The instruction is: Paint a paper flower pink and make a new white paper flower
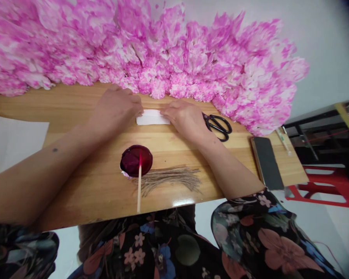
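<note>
A folded strip of white paper [153,117] lies on the wooden table between my two hands. My left hand [119,104] grips its left end, fingers curled and partly hidden behind the knuckles. At the right end, my right hand [184,116] pinches the paper between thumb and fingers. Closer to me stands a small dish of dark red liquid [133,161], with a wooden stick [139,188] resting in it, its tip stained red. A bundle of thin brown wires or stems [173,178] lies beside the dish.
Black-handled scissors [221,126] lie just right of my right hand. A phone [266,161] rests near the table's right side. White paper sheets [14,143] lie at the left. Pink-and-white paper flowers [163,50] bank the far edge. A red stool [325,186] stands beyond the table.
</note>
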Demonstrator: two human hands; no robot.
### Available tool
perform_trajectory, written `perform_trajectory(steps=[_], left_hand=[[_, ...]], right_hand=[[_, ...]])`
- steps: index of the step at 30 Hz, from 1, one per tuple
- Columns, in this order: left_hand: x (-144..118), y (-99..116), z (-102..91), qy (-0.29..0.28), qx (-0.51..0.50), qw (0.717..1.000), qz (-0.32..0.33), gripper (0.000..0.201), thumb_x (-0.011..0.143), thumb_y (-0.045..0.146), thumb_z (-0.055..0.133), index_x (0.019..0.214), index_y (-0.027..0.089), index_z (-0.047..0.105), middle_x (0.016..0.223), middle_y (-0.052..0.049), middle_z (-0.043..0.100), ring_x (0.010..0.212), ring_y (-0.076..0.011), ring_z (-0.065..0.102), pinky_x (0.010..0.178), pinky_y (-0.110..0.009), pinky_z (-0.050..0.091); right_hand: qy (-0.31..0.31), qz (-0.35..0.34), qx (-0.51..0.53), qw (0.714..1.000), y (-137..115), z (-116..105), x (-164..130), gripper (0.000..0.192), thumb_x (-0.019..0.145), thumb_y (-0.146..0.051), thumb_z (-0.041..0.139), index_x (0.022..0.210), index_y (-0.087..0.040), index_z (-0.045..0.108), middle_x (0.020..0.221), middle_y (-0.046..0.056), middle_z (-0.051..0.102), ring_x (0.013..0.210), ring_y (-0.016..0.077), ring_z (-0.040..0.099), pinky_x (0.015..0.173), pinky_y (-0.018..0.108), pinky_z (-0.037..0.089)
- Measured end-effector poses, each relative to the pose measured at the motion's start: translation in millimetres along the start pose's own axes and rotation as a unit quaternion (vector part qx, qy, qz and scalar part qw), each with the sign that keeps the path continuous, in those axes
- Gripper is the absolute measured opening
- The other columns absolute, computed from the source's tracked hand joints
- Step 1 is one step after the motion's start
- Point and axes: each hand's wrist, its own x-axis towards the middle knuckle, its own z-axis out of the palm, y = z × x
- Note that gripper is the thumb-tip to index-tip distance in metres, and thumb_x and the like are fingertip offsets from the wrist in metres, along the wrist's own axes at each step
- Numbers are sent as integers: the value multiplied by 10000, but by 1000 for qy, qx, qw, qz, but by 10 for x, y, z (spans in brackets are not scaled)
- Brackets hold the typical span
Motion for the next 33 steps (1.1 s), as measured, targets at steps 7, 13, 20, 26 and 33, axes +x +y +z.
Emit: perform_trajectory(steps=[7, 13, 20, 26, 33], left_hand=[[28, 86, 25, -19, 65, 997, -46, 319, 1015, 296, 465, 883, 176, 729, 982, -109, 752, 1027, -293, 661, 1009, -458, 458], [7, 50, 116, 47, -67, 988, -130, 183, 898, 307, 583, 895, 213, 741, 870, -70, 729, 868, -259, 653, 855, -383, 481], [-12, 38, 133, 86, -272, 943, -174, 155, 878, 278, 672, 1006, 207, 724, 750, 19, 642, 682, -162, 551, 672, -287, 389], [9, -17, 131, 70, -391, 904, -159, 93, 893, 228, 664, 968, 181, 693, 725, 30, 613, 622, -124, 441, 609, -275, 317], [21, -53, 148, 114, -521, 833, -145, 90, 885, 182, 719, 969, 170, 752, 728, 9, 644, 687, -130, 517, 683, -269, 385]], right_hand=[[12, -6, -41, 999, -27, -24, -6, 319, 1106, -287, 481, 1170, -212, 785, 1203, 107, 792, 1182, 288, 691, 981, 421, 544], [41, 14, 84, 996, 103, 6, -10, 273, 1042, -218, 536, 1206, -218, 755, 1185, 83, 800, 1090, 260, 711, 994, 415, 541], [66, 42, 243, 967, 223, 82, 14, 219, 990, -232, 584, 1196, -229, 656, 1022, 27, 734, 940, 207, 654, 908, 369, 538], [52, 48, 345, 936, 228, 55, 42, 87, 977, -223, 592, 996, -212, 676, 847, -2, 645, 780, 153, 573, 758, 295, 492], [-2, 88, 497, 863, 225, -11, 15, 154, 970, -302, 657, 1062, -192, 714, 895, 3, 679, 765, 111, 606, 727, 246, 542]])
